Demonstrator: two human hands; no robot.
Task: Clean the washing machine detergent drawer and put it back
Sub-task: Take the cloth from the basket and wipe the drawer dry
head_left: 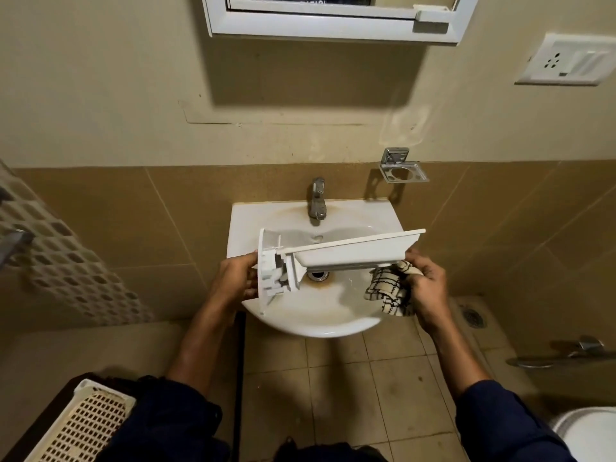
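Fingers [245,261] of left hand [233,278] grip drawer [350,253]; right hand [428,288] holds cloth [386,291].

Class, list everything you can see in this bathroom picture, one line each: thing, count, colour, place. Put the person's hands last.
sink: one, white with rusty stains, on the tiled wall
tap: one, chrome, at the sink's back edge
detergent drawer: one, white, held tilted over the sink
cloth: one, cream with black checks, under the drawer's right end
holder: one, chrome, on the wall right of the tap
socket plate: one, white, upper right wall
cabinet: one, white frame, above the sink
basket: one, cream, lower left corner
left hand: one, grips the drawer's front-panel end
right hand: one, holds the cloth at the drawer's other end
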